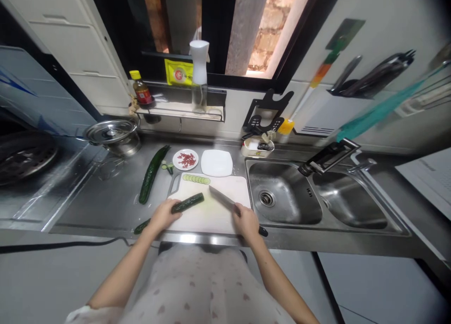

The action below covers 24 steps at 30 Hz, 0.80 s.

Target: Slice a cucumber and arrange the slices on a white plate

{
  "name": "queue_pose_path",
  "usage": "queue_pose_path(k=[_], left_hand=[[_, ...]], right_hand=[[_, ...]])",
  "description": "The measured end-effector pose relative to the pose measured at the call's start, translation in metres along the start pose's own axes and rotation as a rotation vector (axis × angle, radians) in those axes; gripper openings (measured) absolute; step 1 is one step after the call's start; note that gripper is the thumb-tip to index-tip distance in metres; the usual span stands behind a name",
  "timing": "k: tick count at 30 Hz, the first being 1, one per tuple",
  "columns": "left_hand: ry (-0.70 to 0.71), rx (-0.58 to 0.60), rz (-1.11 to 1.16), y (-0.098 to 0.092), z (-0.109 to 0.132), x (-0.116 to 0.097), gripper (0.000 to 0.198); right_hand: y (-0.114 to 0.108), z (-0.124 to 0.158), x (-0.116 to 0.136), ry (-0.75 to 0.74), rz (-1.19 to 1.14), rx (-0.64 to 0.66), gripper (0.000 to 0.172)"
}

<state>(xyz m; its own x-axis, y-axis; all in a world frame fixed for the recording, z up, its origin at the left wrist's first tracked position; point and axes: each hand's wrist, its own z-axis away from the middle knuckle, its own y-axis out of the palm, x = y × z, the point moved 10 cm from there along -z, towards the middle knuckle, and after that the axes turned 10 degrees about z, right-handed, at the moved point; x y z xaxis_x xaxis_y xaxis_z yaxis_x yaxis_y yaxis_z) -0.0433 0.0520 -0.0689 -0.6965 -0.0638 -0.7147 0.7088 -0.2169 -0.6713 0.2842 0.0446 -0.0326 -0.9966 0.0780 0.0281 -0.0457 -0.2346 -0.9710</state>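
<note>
My left hand [163, 217] is closed around a long dark green cucumber [190, 203], whose front part lies over the white cutting board [225, 223]. The cucumber's other end sticks out behind my wrist over the counter. In my right hand [246, 220] is a kitchen knife [221, 198] with a dark handle; its blade points up and left over the board, apart from the cucumber. A row of cucumber slices [196, 179] lies along the board's far edge. Beyond it are an empty white square plate [216, 162] and a small plate [176, 161] of chopped red pieces.
A second whole cucumber [153, 173] and some cut ends [167, 166] lie left of the board. A lidded steel pot [123, 143] stands at the back left. On the right is a double sink [289, 206] with a faucet [329, 157]. Bottles stand on the shelf [172, 108].
</note>
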Motion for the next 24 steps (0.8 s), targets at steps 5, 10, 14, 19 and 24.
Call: queue_pose_path(k=[5, 10, 14, 19, 24], left_hand=[[-0.105, -0.190, -0.008, -0.034, 0.003, 0.013, 0.042], [-0.277, -0.340, -0.136, -0.067, 0.007, 0.034, 0.045], [-0.381, -0.360, -0.253, -0.077, 0.007, 0.045, 0.048], [-0.425, -0.344, -0.322, -0.081, -0.001, 0.047, 0.048], [-0.427, -0.341, -0.361, -0.083, -0.007, 0.046, 0.046]], right_hand=[[0.001, -0.001, -0.003, 0.012, -0.002, -0.006, 0.037], [0.003, 0.000, -0.003, 0.008, -0.018, -0.037, 0.036], [0.004, 0.001, 0.000, -0.001, -0.028, -0.045, 0.037], [0.003, 0.003, 0.000, 0.015, -0.028, -0.028, 0.038], [0.003, 0.004, 0.000, 0.007, -0.041, -0.042, 0.038]])
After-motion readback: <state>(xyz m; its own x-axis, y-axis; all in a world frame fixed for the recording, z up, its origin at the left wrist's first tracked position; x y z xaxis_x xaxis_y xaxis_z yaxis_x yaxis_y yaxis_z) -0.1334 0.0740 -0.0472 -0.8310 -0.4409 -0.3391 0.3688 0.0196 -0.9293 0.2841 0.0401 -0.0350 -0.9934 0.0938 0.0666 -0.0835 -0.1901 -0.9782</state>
